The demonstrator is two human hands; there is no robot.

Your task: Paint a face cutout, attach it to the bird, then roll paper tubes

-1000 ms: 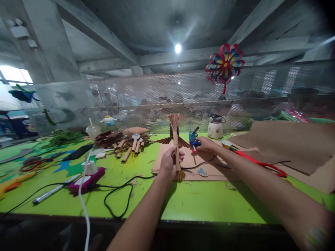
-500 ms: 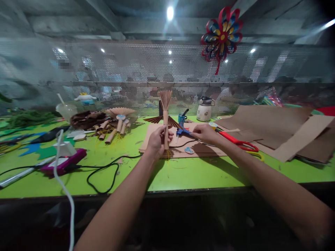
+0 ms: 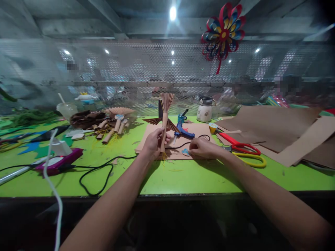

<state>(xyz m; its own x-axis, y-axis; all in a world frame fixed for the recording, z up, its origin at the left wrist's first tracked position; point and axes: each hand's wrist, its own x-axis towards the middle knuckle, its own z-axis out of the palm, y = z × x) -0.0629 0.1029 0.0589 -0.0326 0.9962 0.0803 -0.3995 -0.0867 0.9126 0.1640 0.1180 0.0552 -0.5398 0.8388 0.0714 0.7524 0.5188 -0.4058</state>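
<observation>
My left hand (image 3: pixel 154 142) is wrapped round the rolled tube of a brown paper craft piece (image 3: pixel 164 120), held upright. Pleated paper flares from its top and spreads as wings at its sides; yellow strands hang from the tube's lower end. My right hand (image 3: pixel 202 147) is closed, thumb and fingertips at the edge of a small round blue-and-white paper sticker (image 3: pixel 185 152). That sticker lies on a stack of brown cardboard sheets (image 3: pixel 174 156). Just beyond my hands, a blue glue gun (image 3: pixel 184 130) rests on the stack, its black cord trailing.
Red-handled and yellow-handled scissors (image 3: pixel 246 148) and large brown paper sheets (image 3: pixel 269 125) lie to the right. Several finished paper pieces (image 3: pixel 117 125), a purple power strip (image 3: pixel 59 162) and a black cable (image 3: pixel 98 170) are leftward. A white flask (image 3: pixel 205 109) stands behind.
My right hand has let go of the glue gun, which now lies on the cardboard, and has moved down toward me to the blue sticker. My left hand still holds the paper piece.
</observation>
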